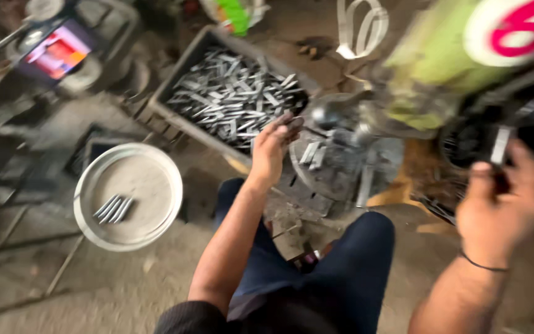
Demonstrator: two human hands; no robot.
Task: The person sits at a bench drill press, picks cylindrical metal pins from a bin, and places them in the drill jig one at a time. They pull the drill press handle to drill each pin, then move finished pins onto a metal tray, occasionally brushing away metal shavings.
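My left hand [271,148] is stretched forward over the near edge of a dark crate [183,62] full of small grey metal strips [233,93], its fingertips pinched on one small dark piece. My right hand [499,207] is raised at the right, fingers wrapped around a black handle [500,145] of the green press machine [440,68]. A few loose metal strips [312,153] lie on the machine's round bed just right of my left hand. My knees in dark trousers are below.
A round metal basin [88,192] on the floor at left holds a few finished strips [114,209]. A phone with a lit screen [57,52] stands at upper left. White strapping loops [361,28] lie behind the crate. The floor is dusty concrete.
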